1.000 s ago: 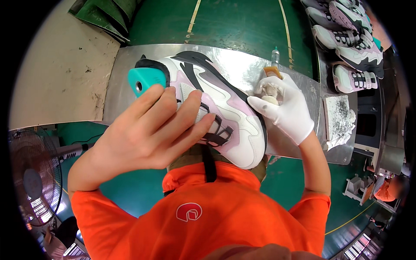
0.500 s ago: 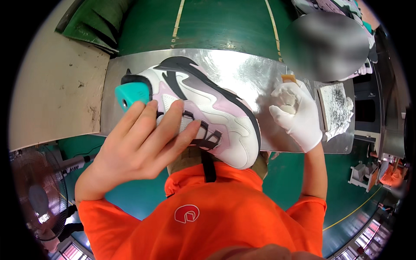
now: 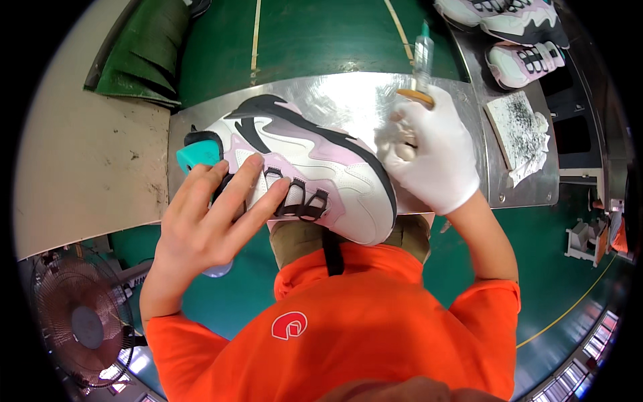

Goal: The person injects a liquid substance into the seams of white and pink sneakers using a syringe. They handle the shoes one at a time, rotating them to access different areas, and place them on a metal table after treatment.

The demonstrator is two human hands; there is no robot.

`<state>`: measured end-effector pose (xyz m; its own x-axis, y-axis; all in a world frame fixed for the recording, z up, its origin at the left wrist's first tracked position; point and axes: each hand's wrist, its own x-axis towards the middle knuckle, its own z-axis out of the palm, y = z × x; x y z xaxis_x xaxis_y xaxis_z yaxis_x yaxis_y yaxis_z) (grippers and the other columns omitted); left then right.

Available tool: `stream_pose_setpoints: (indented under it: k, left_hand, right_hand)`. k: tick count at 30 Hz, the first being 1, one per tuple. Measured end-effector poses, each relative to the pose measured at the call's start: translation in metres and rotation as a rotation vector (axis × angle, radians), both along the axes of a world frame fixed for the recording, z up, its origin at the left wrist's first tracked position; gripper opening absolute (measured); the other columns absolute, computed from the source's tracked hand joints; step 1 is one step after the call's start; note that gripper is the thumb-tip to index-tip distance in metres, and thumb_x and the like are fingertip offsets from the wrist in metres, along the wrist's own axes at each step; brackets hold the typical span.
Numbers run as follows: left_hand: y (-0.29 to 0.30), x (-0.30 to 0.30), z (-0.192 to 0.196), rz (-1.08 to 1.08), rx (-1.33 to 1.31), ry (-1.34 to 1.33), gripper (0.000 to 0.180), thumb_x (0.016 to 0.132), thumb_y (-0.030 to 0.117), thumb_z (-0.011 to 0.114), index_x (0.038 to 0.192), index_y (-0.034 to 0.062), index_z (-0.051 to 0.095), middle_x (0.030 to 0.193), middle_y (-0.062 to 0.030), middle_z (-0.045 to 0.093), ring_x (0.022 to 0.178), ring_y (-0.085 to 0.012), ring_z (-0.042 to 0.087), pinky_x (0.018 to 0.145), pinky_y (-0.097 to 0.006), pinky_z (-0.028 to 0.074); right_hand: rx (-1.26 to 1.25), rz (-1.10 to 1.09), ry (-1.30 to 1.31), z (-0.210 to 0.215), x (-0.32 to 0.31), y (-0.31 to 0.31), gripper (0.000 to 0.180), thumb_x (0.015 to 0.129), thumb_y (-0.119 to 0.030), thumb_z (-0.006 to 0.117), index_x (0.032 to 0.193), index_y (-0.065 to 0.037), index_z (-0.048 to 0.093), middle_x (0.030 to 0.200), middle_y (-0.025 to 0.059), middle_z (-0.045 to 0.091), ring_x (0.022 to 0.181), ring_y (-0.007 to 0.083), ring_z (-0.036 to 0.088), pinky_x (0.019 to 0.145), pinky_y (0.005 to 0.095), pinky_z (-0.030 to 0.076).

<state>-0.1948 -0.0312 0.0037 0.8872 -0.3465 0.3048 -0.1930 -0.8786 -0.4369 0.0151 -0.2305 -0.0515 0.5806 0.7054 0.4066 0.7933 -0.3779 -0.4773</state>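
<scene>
A white, lilac and black sneaker (image 3: 321, 157) lies on its side on the metal bench top (image 3: 335, 87), sole edge facing away and toe to the right. A teal shoe last (image 3: 199, 156) shows in its collar. My bare left hand (image 3: 214, 214) grips the sneaker near the tongue and black lace loops, fingers over the upper, thumb hidden. In a white glove, my right hand (image 3: 432, 147) closes round a syringe (image 3: 422, 63) with a clear barrel, amber flange and teal tip pointing away. Its curled fingers are close beside the toe; whether they touch it I cannot tell.
Right of the bench lies a black-smudged white pad (image 3: 514, 127) with crumpled edges. More sneakers (image 3: 526, 63) stand at the far right. A pale board (image 3: 94, 134) borders the left side, beside a dark green flap (image 3: 144, 53). A fan (image 3: 87, 325) stands at lower left.
My right hand has moved left to the sneaker's toe, bringing the syringe into plain sight. The left hand remains on the sneaker. A blurred shape over the far-right sneakers is gone.
</scene>
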Motion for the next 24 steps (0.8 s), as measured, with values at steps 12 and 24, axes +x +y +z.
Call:
stream_pose_setpoints:
  k: [12,24]
  left_hand:
    - [0.061,0.077,0.011,-0.003,-0.228,-0.199,0.063,0.051,0.014,0.086,0.110,0.0118,0.067,0.108,-0.0115,0.064,0.081,-0.0271,0.059,0.067,-0.033,0.051]
    - [0.189,0.285,0.005,0.101,-0.254,-0.187,0.051,0.060,0.021,0.084,0.108,0.0164,0.067,0.099,-0.0060,0.059,0.090,-0.0266,0.058,0.070,-0.036,0.051]
  right_hand:
    - [0.555,-0.395,0.438,-0.065,0.039,-0.090,0.084,0.063,0.004,0.078,0.138,-0.004,0.040,0.113,0.0101,0.056,0.097,0.0177,0.057,0.085,0.0286,0.047]
    - [0.275,-0.709,0.227,-0.068,0.040,-0.094,0.085,0.062,-0.002,0.076,0.136,0.001,0.036,0.108,0.0126,0.051,0.077,0.0134,0.048,0.077,0.0276,0.046]
